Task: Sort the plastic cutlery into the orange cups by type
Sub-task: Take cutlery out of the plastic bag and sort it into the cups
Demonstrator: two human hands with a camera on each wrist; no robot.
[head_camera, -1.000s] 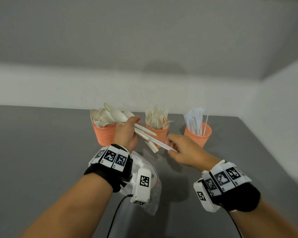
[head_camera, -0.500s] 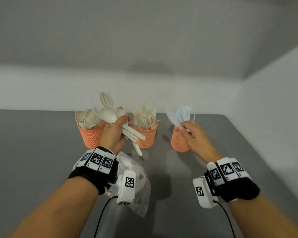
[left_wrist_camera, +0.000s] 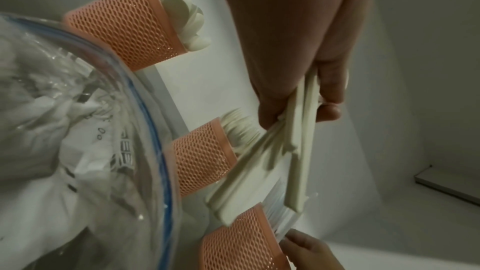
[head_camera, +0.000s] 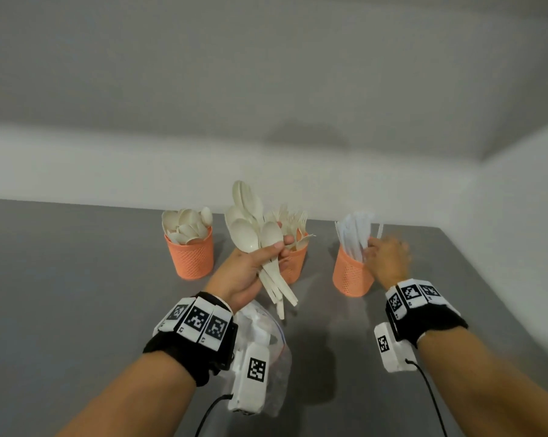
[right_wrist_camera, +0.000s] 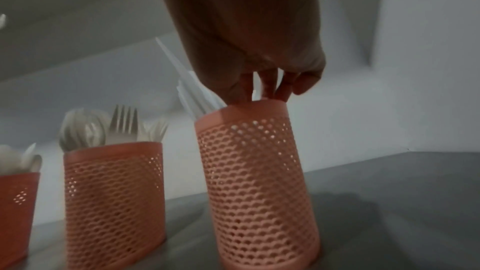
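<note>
Right hand (head_camera: pixel 387 263): moved from beside the left hand to the right cup (head_camera: pixel 351 274), its wrapped piece now among the wrapped pieces (head_camera: pixel 354 236).
Spoon bundle (head_camera: pixel 253 238): tipped upright.

Right hand (head_camera: pixel 387 260) motion-blurred; middle cup (head_camera: pixel 293 263) partly hidden behind spoon bundle (head_camera: pixel 257 244).

Left hand (head_camera: pixel 250 272) raised, palm turned up and toward the right, fingers and thumb curled round a bundle of spoons (head_camera: pixel 253 238), bowls fanned above the fist, handles hanging below it. Right hand (head_camera: pixel 387 258) held forward, back of hand seen from the head view, blurred; fingertips (right_wrist_camera: pixel 281 89) pointed down, bunched at the rim of the right cup (right_wrist_camera: pixel 259 182). Grip state not clear. Both forearms extended, wrist bands worn
</note>
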